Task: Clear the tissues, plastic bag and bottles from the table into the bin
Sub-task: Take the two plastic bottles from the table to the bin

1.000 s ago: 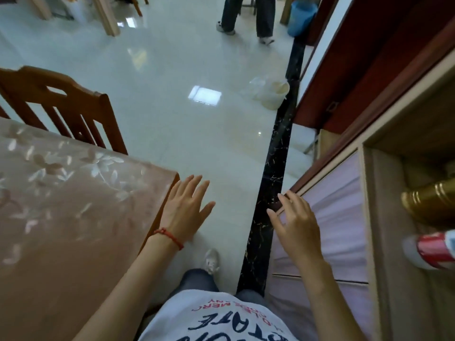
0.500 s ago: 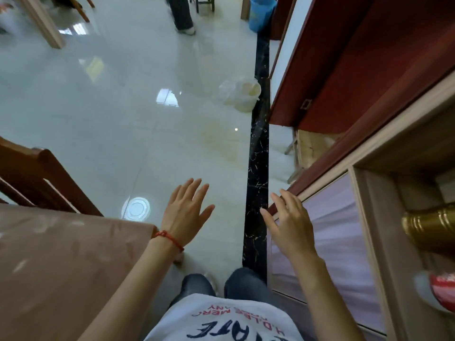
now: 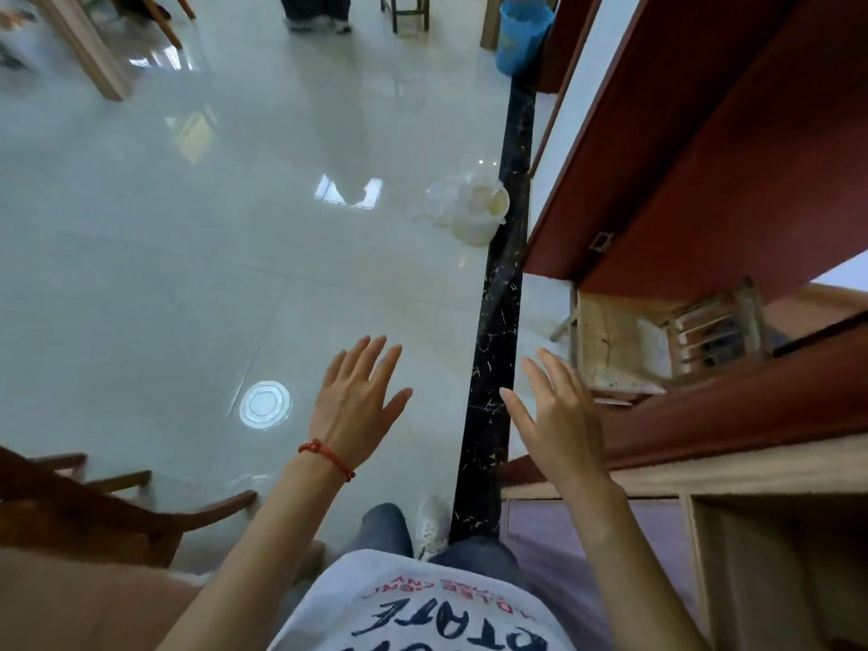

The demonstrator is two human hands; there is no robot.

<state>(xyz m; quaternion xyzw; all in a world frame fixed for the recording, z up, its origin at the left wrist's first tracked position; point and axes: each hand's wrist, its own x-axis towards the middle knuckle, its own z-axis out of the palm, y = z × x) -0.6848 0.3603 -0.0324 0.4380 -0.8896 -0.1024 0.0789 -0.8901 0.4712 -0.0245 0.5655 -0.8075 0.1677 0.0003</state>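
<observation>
Ahead, the cream bin (image 3: 480,212) stands on the glossy tiled floor (image 3: 197,284), lined with a crinkled clear plastic bag and set just beside a black marble strip (image 3: 505,293). I see both hands empty: my left hand (image 3: 353,406), with a red bead bracelet (image 3: 327,456) on the wrist, and my right hand (image 3: 559,418) hover with fingers spread. A wooden chair (image 3: 84,505) and the pinkish worktop (image 3: 70,599) sit low left; a dark red cabinet (image 3: 704,180) rises right. A blue bucket (image 3: 522,35) stands far off.
</observation>
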